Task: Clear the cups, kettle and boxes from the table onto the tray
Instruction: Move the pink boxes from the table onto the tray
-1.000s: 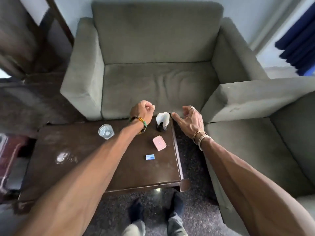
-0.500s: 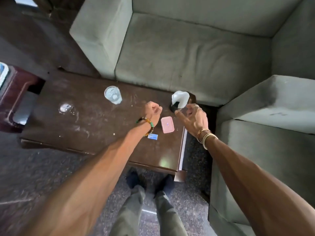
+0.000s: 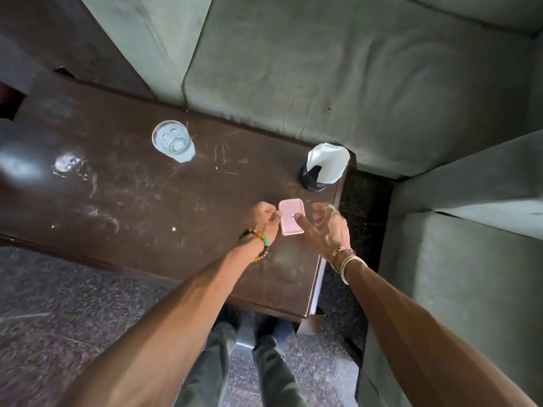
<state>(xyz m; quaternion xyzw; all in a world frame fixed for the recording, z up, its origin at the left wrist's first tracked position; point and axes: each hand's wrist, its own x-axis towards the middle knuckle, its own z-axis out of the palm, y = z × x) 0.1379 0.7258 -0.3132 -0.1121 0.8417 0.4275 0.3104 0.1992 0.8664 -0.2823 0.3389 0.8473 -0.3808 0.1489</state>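
A small pink box (image 3: 289,220) with a blue-and-white mark on its lid lies near the right end of the dark wooden table (image 3: 132,201). My left hand (image 3: 263,220) has curled fingers whose tips pinch the box's left edge. My right hand (image 3: 330,227) lays its thumb on the lid, with the other fingers loose past the right edge. A clear glass (image 3: 173,141) stands at the table's far side. A black cup (image 3: 313,179) holding white paper stands at the far right corner. No kettle or tray is in view.
A grey sofa (image 3: 323,69) runs along the table's far edge, and a grey armchair (image 3: 470,259) stands to the right. A wet patch (image 3: 66,164) shines on the left of the table. My feet (image 3: 264,348) are at the table's near edge.
The view has tilted down and closer to the table. Both hands came back from beside the black cup to the pink box. The small blue box is now out of sight.
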